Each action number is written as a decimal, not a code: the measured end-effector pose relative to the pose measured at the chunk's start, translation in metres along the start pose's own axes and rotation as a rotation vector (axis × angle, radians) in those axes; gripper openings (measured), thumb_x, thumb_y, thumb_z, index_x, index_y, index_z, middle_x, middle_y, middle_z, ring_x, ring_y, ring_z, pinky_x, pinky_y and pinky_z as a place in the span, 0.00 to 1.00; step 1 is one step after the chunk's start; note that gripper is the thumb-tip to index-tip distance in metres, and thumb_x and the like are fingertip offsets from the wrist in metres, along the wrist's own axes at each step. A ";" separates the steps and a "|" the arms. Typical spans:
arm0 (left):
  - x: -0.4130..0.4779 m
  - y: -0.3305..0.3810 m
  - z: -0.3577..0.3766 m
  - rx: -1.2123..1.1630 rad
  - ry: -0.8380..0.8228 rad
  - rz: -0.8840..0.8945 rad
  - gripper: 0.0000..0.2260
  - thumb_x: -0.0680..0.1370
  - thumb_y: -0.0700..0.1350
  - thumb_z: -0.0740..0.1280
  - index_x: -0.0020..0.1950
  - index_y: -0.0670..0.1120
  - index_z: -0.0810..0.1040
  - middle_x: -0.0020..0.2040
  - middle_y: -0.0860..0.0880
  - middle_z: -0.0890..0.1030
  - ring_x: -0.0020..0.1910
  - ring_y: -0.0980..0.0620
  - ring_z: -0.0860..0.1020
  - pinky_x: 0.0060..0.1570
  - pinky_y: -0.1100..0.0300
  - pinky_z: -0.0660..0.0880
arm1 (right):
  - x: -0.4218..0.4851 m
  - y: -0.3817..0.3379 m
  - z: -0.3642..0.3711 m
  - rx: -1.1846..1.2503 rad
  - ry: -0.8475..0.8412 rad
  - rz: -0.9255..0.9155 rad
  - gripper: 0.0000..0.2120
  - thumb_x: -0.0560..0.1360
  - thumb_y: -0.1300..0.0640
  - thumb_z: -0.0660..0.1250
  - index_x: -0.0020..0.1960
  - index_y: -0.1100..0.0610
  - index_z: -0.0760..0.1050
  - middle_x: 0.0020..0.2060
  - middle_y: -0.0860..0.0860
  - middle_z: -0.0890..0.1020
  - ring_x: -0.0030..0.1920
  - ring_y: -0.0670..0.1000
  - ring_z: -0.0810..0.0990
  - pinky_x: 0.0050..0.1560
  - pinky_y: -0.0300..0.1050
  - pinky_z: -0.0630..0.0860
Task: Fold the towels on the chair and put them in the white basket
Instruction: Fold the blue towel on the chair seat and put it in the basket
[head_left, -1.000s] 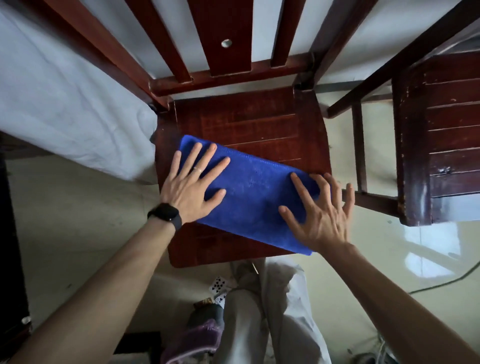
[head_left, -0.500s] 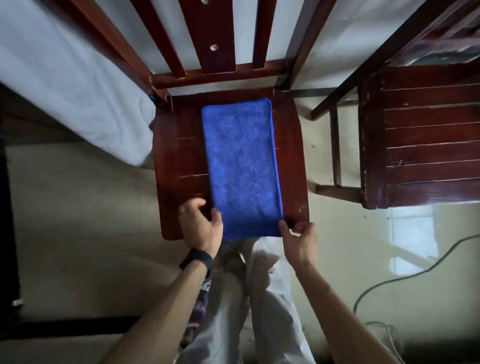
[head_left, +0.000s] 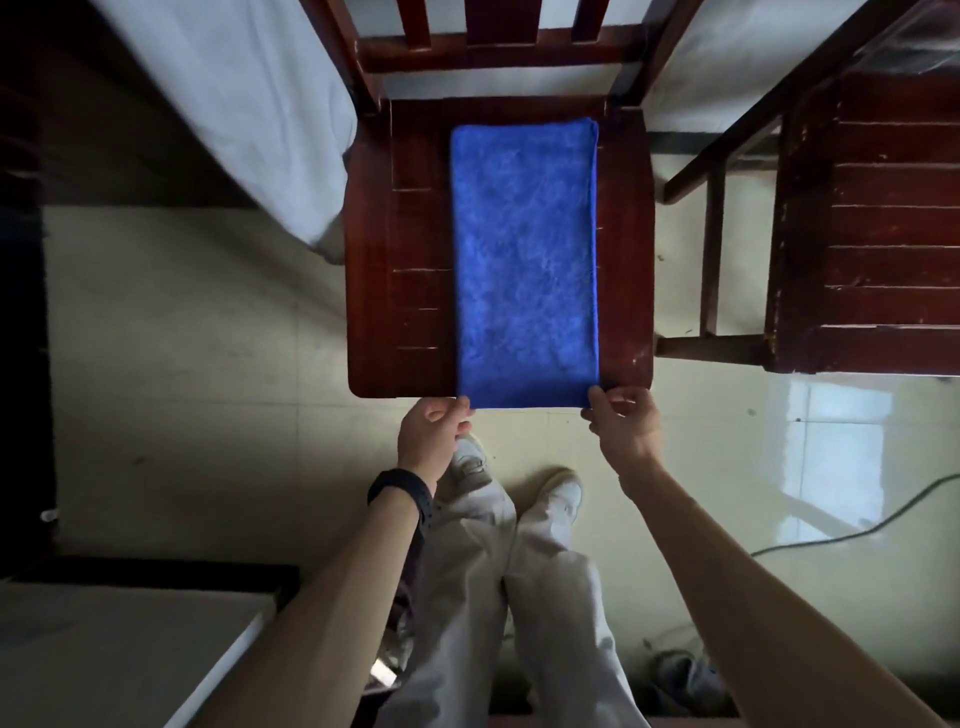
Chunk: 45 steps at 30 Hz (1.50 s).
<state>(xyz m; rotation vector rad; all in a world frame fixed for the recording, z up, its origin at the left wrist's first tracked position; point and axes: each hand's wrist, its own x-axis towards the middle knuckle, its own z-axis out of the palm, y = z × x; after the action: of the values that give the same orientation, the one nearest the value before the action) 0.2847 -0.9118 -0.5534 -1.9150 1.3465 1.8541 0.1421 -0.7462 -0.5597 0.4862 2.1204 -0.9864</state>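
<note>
Now towel (head_left: 524, 260) flat on chair (head_left: 400, 234) — left hand (head_left: 431, 431), right hand (head_left: 623, 426) pinch corners.

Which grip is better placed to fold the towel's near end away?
Roughly even: the left grip pinches the towel at its near-left corner, the right grip at its near-right. Right, marginally: its thumb plainly lies on the cloth.

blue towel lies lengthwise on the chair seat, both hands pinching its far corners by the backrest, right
Not quite. In the head view the left hand and right hand pinch the near corners of the blue towel, at the front edge of the chair seat; the rest is right.
</note>
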 end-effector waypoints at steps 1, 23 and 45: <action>-0.002 0.001 0.001 -0.013 0.011 0.010 0.06 0.79 0.48 0.68 0.50 0.46 0.78 0.50 0.47 0.85 0.45 0.53 0.83 0.40 0.62 0.73 | 0.000 0.000 0.000 0.066 0.001 0.032 0.09 0.76 0.53 0.71 0.46 0.55 0.72 0.41 0.52 0.85 0.42 0.53 0.85 0.51 0.54 0.81; -0.113 0.047 -0.054 0.389 -0.096 0.336 0.09 0.73 0.41 0.75 0.51 0.48 0.83 0.42 0.53 0.84 0.40 0.63 0.82 0.43 0.69 0.74 | -0.102 -0.025 -0.076 -0.293 -0.248 -0.318 0.14 0.73 0.61 0.74 0.49 0.42 0.81 0.45 0.48 0.84 0.42 0.45 0.83 0.47 0.34 0.77; 0.089 0.159 0.010 0.690 0.094 0.466 0.16 0.81 0.57 0.62 0.55 0.46 0.78 0.42 0.54 0.79 0.43 0.51 0.80 0.40 0.59 0.73 | 0.076 -0.150 0.030 -0.508 0.041 -0.318 0.16 0.81 0.42 0.59 0.55 0.53 0.76 0.39 0.48 0.78 0.41 0.53 0.75 0.43 0.44 0.67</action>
<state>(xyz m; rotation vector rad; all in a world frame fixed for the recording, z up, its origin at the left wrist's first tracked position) 0.1558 -1.0406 -0.5591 -1.4123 2.2332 1.1757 0.0167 -0.8625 -0.5557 -0.0861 2.4208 -0.5625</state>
